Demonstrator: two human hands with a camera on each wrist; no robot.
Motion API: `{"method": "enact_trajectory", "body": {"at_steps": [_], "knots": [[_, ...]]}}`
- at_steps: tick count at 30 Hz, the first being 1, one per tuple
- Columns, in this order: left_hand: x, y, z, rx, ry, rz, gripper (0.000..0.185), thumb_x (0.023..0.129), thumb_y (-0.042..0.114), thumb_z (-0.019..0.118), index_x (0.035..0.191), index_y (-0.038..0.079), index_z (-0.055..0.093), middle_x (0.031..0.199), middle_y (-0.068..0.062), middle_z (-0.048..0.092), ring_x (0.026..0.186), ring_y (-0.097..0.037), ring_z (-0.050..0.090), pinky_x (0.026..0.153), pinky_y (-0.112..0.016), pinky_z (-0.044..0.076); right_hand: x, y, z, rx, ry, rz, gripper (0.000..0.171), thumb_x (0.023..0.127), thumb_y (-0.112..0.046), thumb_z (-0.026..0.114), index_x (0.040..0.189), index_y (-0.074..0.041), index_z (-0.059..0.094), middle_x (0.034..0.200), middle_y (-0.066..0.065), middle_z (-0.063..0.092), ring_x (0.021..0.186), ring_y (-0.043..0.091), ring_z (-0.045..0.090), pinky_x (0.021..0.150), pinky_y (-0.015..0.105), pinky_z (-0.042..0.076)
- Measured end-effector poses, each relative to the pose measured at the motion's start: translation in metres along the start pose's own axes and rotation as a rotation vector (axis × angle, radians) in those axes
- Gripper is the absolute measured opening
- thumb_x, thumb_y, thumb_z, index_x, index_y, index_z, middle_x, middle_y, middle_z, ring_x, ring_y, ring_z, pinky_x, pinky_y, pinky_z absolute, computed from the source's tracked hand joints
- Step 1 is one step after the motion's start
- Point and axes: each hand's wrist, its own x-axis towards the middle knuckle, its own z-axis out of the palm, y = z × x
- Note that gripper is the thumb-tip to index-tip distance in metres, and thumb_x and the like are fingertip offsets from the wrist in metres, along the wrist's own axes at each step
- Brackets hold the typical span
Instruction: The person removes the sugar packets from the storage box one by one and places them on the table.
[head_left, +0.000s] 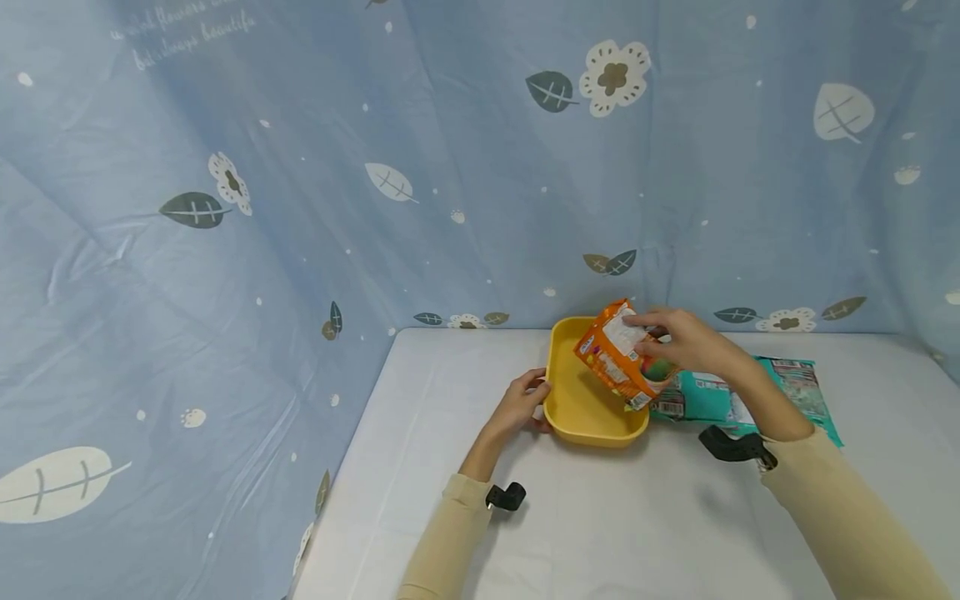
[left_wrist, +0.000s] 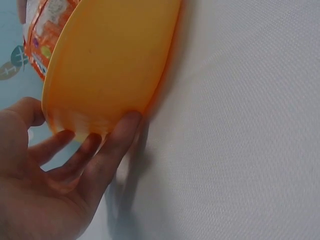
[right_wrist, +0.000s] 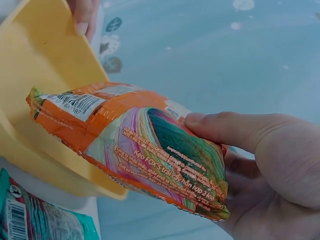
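Note:
My right hand (head_left: 678, 337) pinches an orange candy bag (head_left: 617, 354) between thumb and fingers, holding it tilted over a yellow plastic tray (head_left: 573, 408). The right wrist view shows printed text and a barcode on the candy bag (right_wrist: 150, 145), with the thumb on its face and the other fingers behind. My left hand (head_left: 522, 402) grips the tray's left side. In the left wrist view, several fingers (left_wrist: 107, 155) touch the tray's outer wall (left_wrist: 110, 60) and another digit is at its rim. The tray's bottom is partly hidden by the bag.
Several teal packets (head_left: 708, 398) lie on the white table (head_left: 600, 517) right of the tray, partly under my right forearm. A blue curtain (head_left: 480, 167) with leaf and flower prints hangs behind the table and along its left side.

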Motion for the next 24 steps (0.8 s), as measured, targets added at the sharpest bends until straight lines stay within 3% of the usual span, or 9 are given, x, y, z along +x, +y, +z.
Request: {"method": "enact_trajectory", "body": {"at_steps": [8, 15, 22, 24], "knots": [[0.000, 0.001, 0.000, -0.017, -0.002, -0.008, 0.046, 0.103, 0.026, 0.050, 0.147, 0.015, 0.044, 0.136, -0.014, 0.051, 0.099, -0.022, 0.067, 0.061, -0.042, 0.064, -0.016, 0.001, -0.008, -0.025, 0.063, -0.010, 0.044, 0.094, -0.012, 0.064, 0.136, 0.000, 0.056, 0.126, 0.020, 0.062, 0.095, 0.028, 0.067, 0.076, 0.020, 0.058], [-0.001, 0.001, 0.001, -0.022, -0.003, -0.007, 0.046, 0.103, 0.027, 0.051, 0.146, 0.014, 0.044, 0.135, -0.014, 0.051, 0.099, -0.022, 0.067, 0.062, -0.043, 0.064, -0.035, 0.004, -0.012, -0.020, 0.098, 0.020, 0.045, 0.095, -0.015, 0.064, 0.137, -0.002, 0.056, 0.130, 0.021, 0.059, 0.104, 0.033, 0.065, 0.086, 0.044, 0.060], [-0.001, 0.002, 0.001, -0.028, -0.006, 0.004, 0.046, 0.102, 0.028, 0.052, 0.145, 0.015, 0.045, 0.134, -0.014, 0.052, 0.100, -0.022, 0.066, 0.062, -0.044, 0.064, -0.050, 0.010, -0.014, -0.009, 0.137, 0.045, 0.045, 0.095, -0.017, 0.064, 0.138, -0.005, 0.056, 0.129, 0.018, 0.059, 0.104, 0.034, 0.065, 0.088, 0.049, 0.058], [-0.001, 0.003, 0.001, -0.025, -0.004, 0.002, 0.045, 0.102, 0.028, 0.052, 0.145, 0.016, 0.046, 0.134, -0.014, 0.052, 0.100, -0.022, 0.067, 0.063, -0.044, 0.064, -0.055, 0.010, -0.015, 0.004, 0.148, 0.062, 0.046, 0.095, -0.018, 0.065, 0.139, -0.007, 0.056, 0.129, 0.016, 0.059, 0.104, 0.032, 0.065, 0.088, 0.045, 0.059]]}}
